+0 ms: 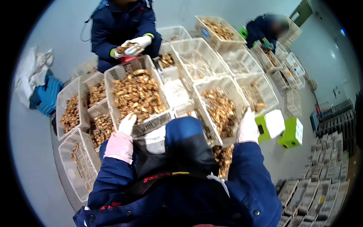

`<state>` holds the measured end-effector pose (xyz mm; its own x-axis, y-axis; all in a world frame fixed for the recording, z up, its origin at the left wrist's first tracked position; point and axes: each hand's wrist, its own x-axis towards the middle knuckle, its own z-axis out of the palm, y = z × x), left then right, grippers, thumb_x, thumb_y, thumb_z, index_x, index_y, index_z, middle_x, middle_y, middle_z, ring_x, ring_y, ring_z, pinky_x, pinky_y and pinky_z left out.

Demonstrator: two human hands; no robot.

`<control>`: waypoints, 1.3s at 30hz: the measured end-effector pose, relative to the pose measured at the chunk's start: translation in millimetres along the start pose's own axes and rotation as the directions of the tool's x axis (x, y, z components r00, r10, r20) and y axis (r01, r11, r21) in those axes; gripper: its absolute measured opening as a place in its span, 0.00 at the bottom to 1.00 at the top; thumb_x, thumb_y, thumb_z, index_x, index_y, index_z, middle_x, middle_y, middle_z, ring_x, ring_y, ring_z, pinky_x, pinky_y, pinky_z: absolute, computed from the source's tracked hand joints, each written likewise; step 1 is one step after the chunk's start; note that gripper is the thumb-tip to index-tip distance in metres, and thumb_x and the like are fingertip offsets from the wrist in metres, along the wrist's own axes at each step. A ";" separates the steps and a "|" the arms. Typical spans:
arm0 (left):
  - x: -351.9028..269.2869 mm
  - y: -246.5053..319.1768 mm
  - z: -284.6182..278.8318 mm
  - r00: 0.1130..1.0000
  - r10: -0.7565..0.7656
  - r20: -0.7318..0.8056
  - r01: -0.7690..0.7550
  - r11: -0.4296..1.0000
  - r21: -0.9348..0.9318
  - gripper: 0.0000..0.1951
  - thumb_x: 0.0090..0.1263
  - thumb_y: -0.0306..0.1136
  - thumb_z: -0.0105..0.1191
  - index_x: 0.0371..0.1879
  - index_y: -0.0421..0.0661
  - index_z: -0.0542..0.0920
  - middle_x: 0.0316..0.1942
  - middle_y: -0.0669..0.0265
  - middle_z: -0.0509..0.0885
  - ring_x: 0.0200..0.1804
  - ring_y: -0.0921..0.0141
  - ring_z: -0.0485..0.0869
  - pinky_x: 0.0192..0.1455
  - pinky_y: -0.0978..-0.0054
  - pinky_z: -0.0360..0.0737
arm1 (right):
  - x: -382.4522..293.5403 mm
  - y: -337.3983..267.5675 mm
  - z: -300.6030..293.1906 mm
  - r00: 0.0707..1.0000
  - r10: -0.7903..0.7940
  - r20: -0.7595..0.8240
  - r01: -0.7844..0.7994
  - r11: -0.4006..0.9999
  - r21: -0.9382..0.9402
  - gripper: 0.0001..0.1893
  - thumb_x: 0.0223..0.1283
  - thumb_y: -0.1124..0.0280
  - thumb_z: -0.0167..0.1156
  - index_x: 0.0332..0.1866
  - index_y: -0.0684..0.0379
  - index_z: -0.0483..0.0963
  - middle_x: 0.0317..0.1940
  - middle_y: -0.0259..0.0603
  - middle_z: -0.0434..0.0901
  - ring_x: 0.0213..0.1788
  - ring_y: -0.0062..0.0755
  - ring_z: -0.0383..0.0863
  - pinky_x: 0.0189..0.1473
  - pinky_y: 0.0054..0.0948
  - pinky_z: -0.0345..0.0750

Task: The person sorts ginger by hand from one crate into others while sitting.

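My left hand [127, 124], in a white glove with a pink cuff, is at the near left corner of a large white plastic crate [151, 124]. Heaped inside the crate is knobbly brown produce [139, 93], too blurred to name surely. My right hand [247, 124], gloved the same way, is by the right wall of a second crate [208, 124]. Brown produce [219, 110] partly fills that one too. Its fingertips reach the rim beside a small dark patch. Whether either hand grips anything is hidden by the angle. My knee [183, 132] juts between the two crates.
Across from me a co-worker's gloved hands [134, 48] hold a brown piece. Another person [262, 29] bends over crates at the far right. Several crates surround me, including one at left [80, 167]. Green boxes [290, 132] and a blue crate [46, 92] stand on the floor.
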<state>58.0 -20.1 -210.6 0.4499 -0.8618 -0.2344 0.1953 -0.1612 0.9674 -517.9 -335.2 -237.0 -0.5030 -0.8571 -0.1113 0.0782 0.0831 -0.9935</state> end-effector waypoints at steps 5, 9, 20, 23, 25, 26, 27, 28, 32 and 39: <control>13.9 -31.2 -21.8 1.000 0.023 -0.008 -0.019 0.955 0.295 0.25 0.71 0.40 0.54 0.62 0.37 0.72 0.54 0.58 0.80 0.55 0.70 0.78 0.58 0.74 0.74 | -60.8 71.4 39.1 0.984 0.120 0.127 -0.120 0.993 -0.011 0.24 0.66 0.65 0.55 0.63 0.66 0.67 0.55 0.51 0.75 0.55 0.39 0.74 0.56 0.30 0.72; 20.5 -69.7 -29.1 0.984 -0.053 0.169 0.073 0.991 -0.113 0.17 0.74 0.35 0.51 0.56 0.37 0.75 0.43 0.68 0.82 0.40 0.78 0.80 0.42 0.80 0.77 | -116.5 110.2 78.7 0.903 0.139 0.406 -0.021 0.959 -0.281 0.09 0.66 0.71 0.54 0.49 0.59 0.72 0.30 0.37 0.77 0.26 0.27 0.74 0.27 0.27 0.74; 17.0 -63.8 -9.8 0.980 -0.148 0.137 0.141 0.988 0.056 0.15 0.74 0.32 0.50 0.55 0.38 0.77 0.46 0.67 0.83 0.45 0.76 0.80 0.52 0.79 0.75 | -164.8 109.8 101.1 0.854 0.127 0.504 -0.133 0.991 -0.025 0.19 0.70 0.75 0.46 0.65 0.59 0.64 0.37 0.38 0.78 0.30 0.21 0.75 0.30 0.22 0.75; 26.0 -45.1 14.0 0.987 -0.150 0.054 0.125 0.940 0.318 0.18 0.72 0.34 0.53 0.57 0.38 0.76 0.49 0.65 0.83 0.50 0.75 0.78 0.56 0.78 0.73 | -140.8 133.2 81.6 0.861 0.136 0.489 -0.118 0.991 -0.069 0.19 0.69 0.77 0.47 0.63 0.60 0.65 0.38 0.39 0.78 0.29 0.23 0.74 0.27 0.20 0.73; 21.4 -53.8 3.8 0.991 -0.123 0.049 0.109 0.969 0.221 0.20 0.71 0.36 0.54 0.58 0.38 0.75 0.50 0.65 0.82 0.51 0.75 0.78 0.57 0.78 0.72 | -160.1 131.5 89.7 0.863 0.204 0.462 -0.252 0.967 0.043 0.19 0.69 0.77 0.47 0.64 0.59 0.64 0.39 0.40 0.78 0.28 0.23 0.74 0.27 0.20 0.72; 20.3 -51.3 5.5 0.987 -0.157 0.024 0.143 0.944 0.297 0.21 0.71 0.36 0.55 0.59 0.38 0.75 0.51 0.65 0.82 0.51 0.75 0.78 0.57 0.78 0.72 | -161.5 128.3 92.0 0.867 0.229 0.442 -0.268 0.963 0.026 0.19 0.69 0.77 0.46 0.64 0.59 0.64 0.40 0.40 0.78 0.30 0.22 0.74 0.28 0.20 0.72; 20.2 -52.0 2.8 0.987 -0.160 0.019 0.147 0.942 0.302 0.21 0.71 0.36 0.55 0.59 0.38 0.75 0.51 0.65 0.82 0.51 0.75 0.78 0.57 0.78 0.72 | -162.2 125.9 92.8 0.844 0.234 0.482 -0.290 0.956 0.044 0.19 0.69 0.77 0.46 0.64 0.59 0.64 0.41 0.40 0.78 0.32 0.23 0.76 0.30 0.20 0.73; 19.0 -57.8 -2.4 0.986 -0.167 -0.004 0.161 0.943 0.292 0.21 0.71 0.36 0.55 0.58 0.38 0.75 0.50 0.65 0.82 0.51 0.76 0.78 0.57 0.78 0.73 | -168.2 121.1 95.7 0.849 0.222 0.480 -0.258 0.966 0.010 0.19 0.70 0.77 0.46 0.64 0.59 0.64 0.42 0.40 0.78 0.32 0.23 0.76 0.30 0.20 0.73; 24.9 -59.0 4.3 0.989 -0.145 -0.018 0.145 0.959 0.244 0.21 0.71 0.37 0.56 0.58 0.37 0.75 0.49 0.66 0.83 0.50 0.76 0.78 0.55 0.79 0.73 | -162.1 129.7 96.3 0.860 0.156 0.485 -0.193 0.981 0.026 0.20 0.70 0.77 0.46 0.65 0.59 0.63 0.42 0.39 0.77 0.32 0.22 0.75 0.31 0.19 0.72; 26.1 -65.4 2.2 0.984 -0.177 -0.032 0.178 0.939 0.295 0.23 0.70 0.38 0.56 0.59 0.36 0.74 0.50 0.64 0.82 0.50 0.76 0.78 0.55 0.78 0.74 | -160.9 138.0 99.9 0.853 0.185 0.488 -0.261 0.961 0.093 0.20 0.70 0.75 0.47 0.66 0.58 0.62 0.41 0.38 0.76 0.33 0.22 0.74 0.30 0.18 0.71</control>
<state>55.1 -33.1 -279.8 0.4360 -0.8037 -0.4049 0.0065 -0.4471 0.8945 -340.2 -236.6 -353.6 0.0055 -0.9639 -0.2661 0.2869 0.2565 -0.9230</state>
